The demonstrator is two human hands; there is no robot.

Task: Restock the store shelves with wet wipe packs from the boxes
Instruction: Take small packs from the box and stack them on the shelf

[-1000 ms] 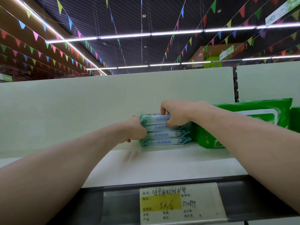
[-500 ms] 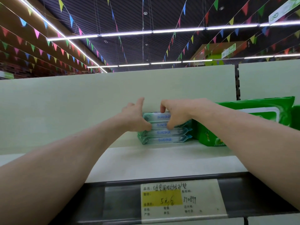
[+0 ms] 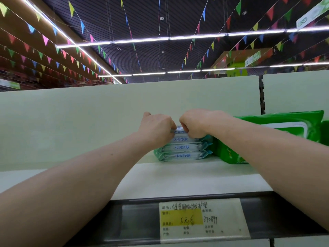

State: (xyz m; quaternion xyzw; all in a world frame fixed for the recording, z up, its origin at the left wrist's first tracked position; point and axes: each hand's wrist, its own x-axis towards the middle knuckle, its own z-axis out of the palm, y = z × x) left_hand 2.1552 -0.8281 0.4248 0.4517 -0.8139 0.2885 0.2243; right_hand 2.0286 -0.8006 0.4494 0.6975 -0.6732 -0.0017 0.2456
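Observation:
A stack of several teal wet wipe packs (image 3: 183, 147) with blue lettering lies at the back of the white top shelf (image 3: 178, 179), against the pale back panel. Both hands are on the top pack. My left hand (image 3: 156, 127) grips its left end with curled fingers. My right hand (image 3: 195, 124) grips its right part, knuckles toward me. The top pack is mostly hidden under the two hands. Large green wipe packs (image 3: 277, 132) stand directly right of the stack, partly behind my right forearm.
A dark price rail with a handwritten yellow-and-white label (image 3: 201, 221) runs along the shelf's front edge. The pale back panel (image 3: 71, 122) rises behind the shelf, with a slotted upright (image 3: 261, 93) at the right. Bare shelf surface lies left of the stack.
My left hand moved from the stack's left side up onto the top pack and curled its fingers. My right hand curled tighter on the same pack. The view drifted slightly.

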